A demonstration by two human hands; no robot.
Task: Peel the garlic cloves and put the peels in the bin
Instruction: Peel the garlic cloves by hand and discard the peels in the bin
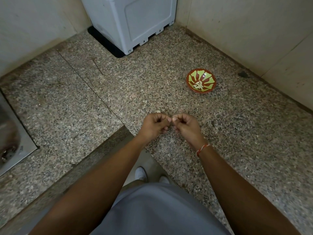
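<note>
Btwn both hands (171,123): pale garlic clove (174,118), pinched.

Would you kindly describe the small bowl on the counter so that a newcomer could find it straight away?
Start at the speckled granite counter with the white plastic appliance at its back. Right of it, near the right-hand wall, sits the small round bowl, apart from both hands. It alone is brightly coloured: red-brown with light green petal-like stripes, pale pieces lying in its bottom.
</note>
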